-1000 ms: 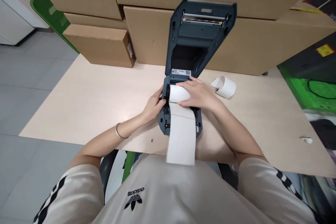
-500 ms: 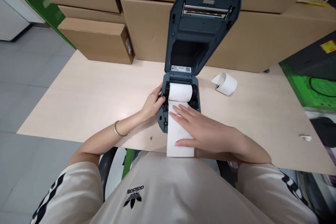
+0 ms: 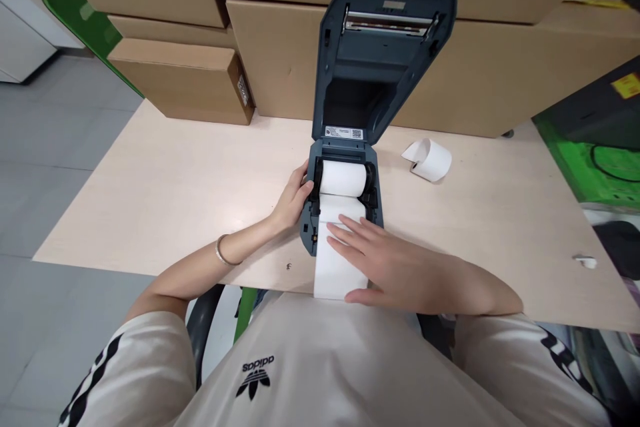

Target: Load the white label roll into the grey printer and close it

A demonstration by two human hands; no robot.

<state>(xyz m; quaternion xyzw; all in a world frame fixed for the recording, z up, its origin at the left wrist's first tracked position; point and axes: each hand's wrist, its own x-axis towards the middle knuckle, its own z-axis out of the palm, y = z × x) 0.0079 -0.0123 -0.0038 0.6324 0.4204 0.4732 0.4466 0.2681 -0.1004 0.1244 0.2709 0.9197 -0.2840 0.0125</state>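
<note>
A dark blue-grey label printer [image 3: 344, 150] stands on the table with its lid [image 3: 385, 53] raised. Inside sits a white label roll [image 3: 343, 178], held between black holders. From it a paper strip [image 3: 336, 260] runs over the printer's front towards my shirt. My left hand [image 3: 294, 199] grips the printer's left side, thumb on the upper edge and the other fingers partly hidden against the side. My right hand [image 3: 367, 257] lies flat over the strip, fingers spread, covering part of the strip's right side and the printer's front right corner.
A curled piece of white paper [image 3: 433, 160] lies right of the printer. Cardboard boxes [image 3: 280, 60] line the table's back, with a smaller box [image 3: 185, 83] at the left. A small white object [image 3: 585, 261] rests near the right edge. A tiny dark bit [image 3: 289, 266] lies near the front.
My right hand has slid down the strip, towards my body. More of the strip below the roll now shows. My left hand stays on the printer's side.
</note>
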